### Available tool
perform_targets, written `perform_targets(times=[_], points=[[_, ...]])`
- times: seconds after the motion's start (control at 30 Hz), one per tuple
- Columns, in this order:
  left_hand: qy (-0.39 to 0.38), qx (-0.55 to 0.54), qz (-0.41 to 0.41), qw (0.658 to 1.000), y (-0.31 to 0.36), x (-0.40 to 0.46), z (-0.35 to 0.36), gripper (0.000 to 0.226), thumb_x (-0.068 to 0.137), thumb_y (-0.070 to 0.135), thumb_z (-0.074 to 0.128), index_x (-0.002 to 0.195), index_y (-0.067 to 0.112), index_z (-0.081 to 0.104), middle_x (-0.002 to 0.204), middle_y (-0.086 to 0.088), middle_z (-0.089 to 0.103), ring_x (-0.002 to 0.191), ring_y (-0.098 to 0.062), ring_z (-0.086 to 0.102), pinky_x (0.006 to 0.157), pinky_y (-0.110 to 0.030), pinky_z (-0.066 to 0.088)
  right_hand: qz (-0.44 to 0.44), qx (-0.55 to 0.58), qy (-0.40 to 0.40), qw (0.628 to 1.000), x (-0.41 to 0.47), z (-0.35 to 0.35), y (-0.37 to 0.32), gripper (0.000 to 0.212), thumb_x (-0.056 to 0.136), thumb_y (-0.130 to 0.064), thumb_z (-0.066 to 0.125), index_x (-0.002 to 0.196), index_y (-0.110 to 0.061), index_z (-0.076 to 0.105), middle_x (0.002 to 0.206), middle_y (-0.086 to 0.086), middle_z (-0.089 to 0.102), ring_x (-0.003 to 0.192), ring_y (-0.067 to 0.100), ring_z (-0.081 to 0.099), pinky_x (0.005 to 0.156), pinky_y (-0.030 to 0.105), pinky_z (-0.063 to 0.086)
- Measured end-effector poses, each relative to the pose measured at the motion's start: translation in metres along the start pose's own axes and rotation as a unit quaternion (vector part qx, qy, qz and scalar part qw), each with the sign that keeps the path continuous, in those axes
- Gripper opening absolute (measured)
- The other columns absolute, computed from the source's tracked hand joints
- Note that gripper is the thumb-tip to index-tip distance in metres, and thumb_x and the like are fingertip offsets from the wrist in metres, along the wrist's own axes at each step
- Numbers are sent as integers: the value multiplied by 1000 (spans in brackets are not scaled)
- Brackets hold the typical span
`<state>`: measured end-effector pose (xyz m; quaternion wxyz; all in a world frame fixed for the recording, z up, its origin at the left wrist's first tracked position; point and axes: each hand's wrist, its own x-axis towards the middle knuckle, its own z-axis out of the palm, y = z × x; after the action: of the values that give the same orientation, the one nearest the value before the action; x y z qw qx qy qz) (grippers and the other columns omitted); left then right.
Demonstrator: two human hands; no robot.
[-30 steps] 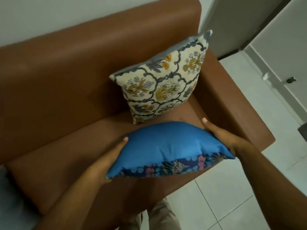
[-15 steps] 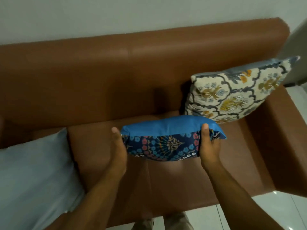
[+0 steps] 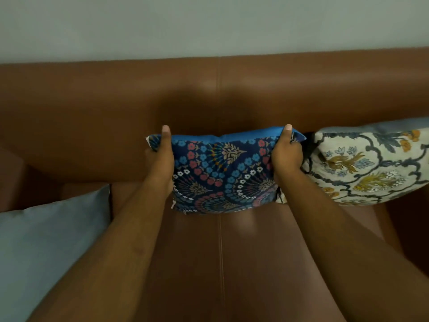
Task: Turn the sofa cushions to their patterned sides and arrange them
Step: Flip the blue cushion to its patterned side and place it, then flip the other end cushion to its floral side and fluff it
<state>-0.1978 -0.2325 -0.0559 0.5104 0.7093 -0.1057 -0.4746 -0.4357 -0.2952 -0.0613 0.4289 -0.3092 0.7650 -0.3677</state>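
Note:
A dark blue cushion (image 3: 222,173) with red and blue flowers stands upright at the middle of the brown sofa, its patterned side facing me and its plain blue back toward the backrest. My left hand (image 3: 161,159) grips its left edge and my right hand (image 3: 286,154) grips its right edge. Its lower edge rests on the seat. A cream cushion (image 3: 371,166) with grey and yellow floral pattern leans on the backrest just to the right, touching the blue one. A plain grey-blue cushion (image 3: 46,247) lies at the lower left, no pattern showing.
The brown leather sofa (image 3: 232,94) fills the view, with a seam down its middle and a pale wall behind. Its left armrest (image 3: 11,180) rises at the left edge. Bare seat lies in front of the blue cushion.
The blue cushion has been tipped from flat to upright, so its patterned face now shows, and pushed back toward the backrest. The view has shifted left to centre on the sofa.

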Motion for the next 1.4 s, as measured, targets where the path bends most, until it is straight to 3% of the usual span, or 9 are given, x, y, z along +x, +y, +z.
perform_targets(times=[0.1,0.23,0.43,0.63,0.8,0.9,1.13,1.3,1.4], points=[[6,18,18,1000,-8,18,2,55,85,68,63,118,24,55,118,-4,71,101,-22,73,85,-45,61,-9,30,-5,1000,18,6,4,58,104,-60,33,130,-11,49,87,1,58,83,15,61,83,43,51],[41,25,28,998,-13,33,4,65,91,67,55,135,20,47,123,-3,66,102,-18,69,88,-40,59,-102,44,20,994,13,7,20,67,103,-56,43,153,-13,32,145,6,52,137,25,48,115,40,38],[17,93,35,995,0,37,4,69,97,65,43,148,18,35,111,6,57,85,-4,58,80,-28,50,-98,-10,-16,995,17,-1,22,73,103,-57,40,158,-12,24,159,12,39,145,30,38,118,40,33],[10,164,62,984,7,8,-53,99,82,86,42,150,15,39,146,-4,54,130,-21,54,109,-43,44,-227,-121,8,966,-79,-14,8,88,100,-54,51,160,-6,7,169,17,3,157,28,0,124,37,10],[42,226,59,971,-2,-4,-150,70,99,63,43,149,15,42,151,-3,49,139,-23,45,107,-31,35,-287,-159,-163,931,-184,50,32,90,94,-59,46,161,-11,9,171,9,3,157,20,-3,121,25,3],[55,285,93,952,4,-5,-235,37,101,51,49,124,24,59,122,4,61,121,-19,52,94,-28,35,-246,-207,-267,909,-238,118,65,89,96,-62,49,161,-14,12,170,8,10,157,20,4,126,36,10],[153,559,106,808,-13,6,-445,94,80,76,54,146,9,47,149,-23,49,137,-43,45,113,-55,37,-66,-238,-408,879,-333,252,132,75,97,-54,57,156,-17,32,158,6,43,144,28,41,119,42,34],[110,450,80,883,-59,2,-509,103,87,63,65,163,17,13,167,-10,23,151,-32,28,123,-40,17,-44,-260,-442,857,-293,321,273,102,74,-89,57,155,-34,32,162,-9,38,150,18,35,122,48,31],[128,412,35,901,-80,-5,-507,97,94,58,60,163,19,4,169,-2,20,152,-23,25,111,-22,13,42,-246,-428,869,-319,319,259,112,66,-96,55,155,-33,32,160,-5,41,146,21,41,120,49,34]])
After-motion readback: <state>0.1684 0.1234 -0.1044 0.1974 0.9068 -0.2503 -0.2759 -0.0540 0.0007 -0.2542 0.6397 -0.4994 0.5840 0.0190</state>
